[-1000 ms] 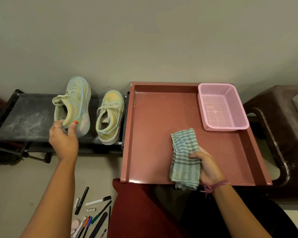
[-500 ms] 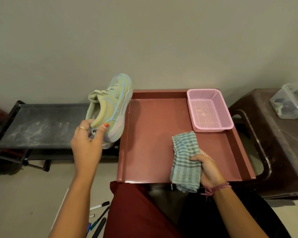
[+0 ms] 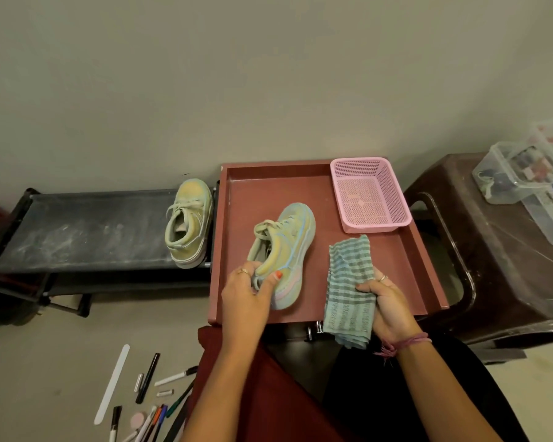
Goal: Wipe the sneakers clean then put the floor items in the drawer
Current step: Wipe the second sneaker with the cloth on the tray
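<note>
Against the pale wall, a long dark shoe rack (image 3: 87,231), dusty on top. Right of it, touching end to end, a reddish-brown drawer (image 3: 320,189) pulled open, shallow and flat-bottomed. Far right, a dark brown plastic stool (image 3: 498,269) bearing clear lidded boxes (image 3: 524,177). In the drawer's far right corner, a pink mesh basket (image 3: 369,194). Over the drawer's left half, a pale green sneaker (image 3: 284,247), toe pointing to the wall, gripped at the heel by the left hand (image 3: 249,291), fingers and thumb curled round the collar. At the rack's right end, the second sneaker (image 3: 189,224), upright, toe also to the wall. At the drawer's near edge, a green striped cloth (image 3: 348,282), partly draped over the front lip, clutched in the right hand (image 3: 387,301) with fingers folded round it. On the floor, lower left, scattered pens and markers (image 3: 147,397) beside a white nail file (image 3: 112,384).
</note>
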`<state>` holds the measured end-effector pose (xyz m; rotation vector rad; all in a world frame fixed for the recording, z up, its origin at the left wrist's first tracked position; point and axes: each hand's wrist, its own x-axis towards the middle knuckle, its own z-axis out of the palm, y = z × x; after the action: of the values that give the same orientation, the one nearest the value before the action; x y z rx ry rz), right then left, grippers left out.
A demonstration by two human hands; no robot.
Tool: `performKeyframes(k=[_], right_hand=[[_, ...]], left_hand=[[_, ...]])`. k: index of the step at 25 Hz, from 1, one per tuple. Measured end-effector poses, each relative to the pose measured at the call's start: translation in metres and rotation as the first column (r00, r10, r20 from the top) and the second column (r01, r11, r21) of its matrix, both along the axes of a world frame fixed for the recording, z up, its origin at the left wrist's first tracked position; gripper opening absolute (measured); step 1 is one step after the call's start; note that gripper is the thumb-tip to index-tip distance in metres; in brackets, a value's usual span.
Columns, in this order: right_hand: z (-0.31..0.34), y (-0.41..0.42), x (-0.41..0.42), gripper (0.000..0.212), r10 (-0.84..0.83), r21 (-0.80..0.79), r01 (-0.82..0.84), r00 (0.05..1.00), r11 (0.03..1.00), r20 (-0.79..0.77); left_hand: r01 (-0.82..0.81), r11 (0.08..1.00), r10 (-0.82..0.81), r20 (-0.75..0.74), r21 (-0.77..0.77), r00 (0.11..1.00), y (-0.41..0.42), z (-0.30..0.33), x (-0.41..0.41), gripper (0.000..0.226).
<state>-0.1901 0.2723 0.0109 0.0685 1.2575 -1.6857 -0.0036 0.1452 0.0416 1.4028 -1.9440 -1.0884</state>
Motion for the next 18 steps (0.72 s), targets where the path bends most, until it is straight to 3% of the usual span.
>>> performKeyframes(k=[3, 8, 13, 16, 18], right_hand=[[0.005, 0.004, 0.007, 0.043, 0.003, 0.007, -0.002, 0.999, 1.000, -0.050], [0.019, 0.002, 0.022, 0.050, 0.110, 0.004, -0.112, 0.973, 0.994, -0.203], [0.033, -0.002, 0.041, 0.058, 0.229, 0.023, -0.234, 0.919, 0.972, -0.320], [0.046, 0.000, 0.040, 0.060, 0.246, 0.034, -0.251, 0.897, 0.967, -0.368], [0.059, 0.001, 0.037, 0.061, 0.250, 0.013, -0.266, 0.885, 0.964, -0.394]], left_hand=[[0.062, 0.994, -0.068, 0.053, 0.093, 0.996, 0.020, -0.006, -0.003, 0.029], [0.211, 0.955, -0.221, 0.024, 0.209, 0.975, 0.029, 0.002, -0.007, 0.018], [0.236, 0.955, -0.261, 0.132, 0.179, 0.956, 0.036, 0.021, -0.019, 0.019], [0.283, 0.959, -0.279, 0.194, 0.009, 0.941, 0.034, 0.042, -0.027, 0.016], [0.348, 0.936, -0.337, 0.152, -0.054, 0.929, 0.026, 0.056, -0.032, 0.018]])
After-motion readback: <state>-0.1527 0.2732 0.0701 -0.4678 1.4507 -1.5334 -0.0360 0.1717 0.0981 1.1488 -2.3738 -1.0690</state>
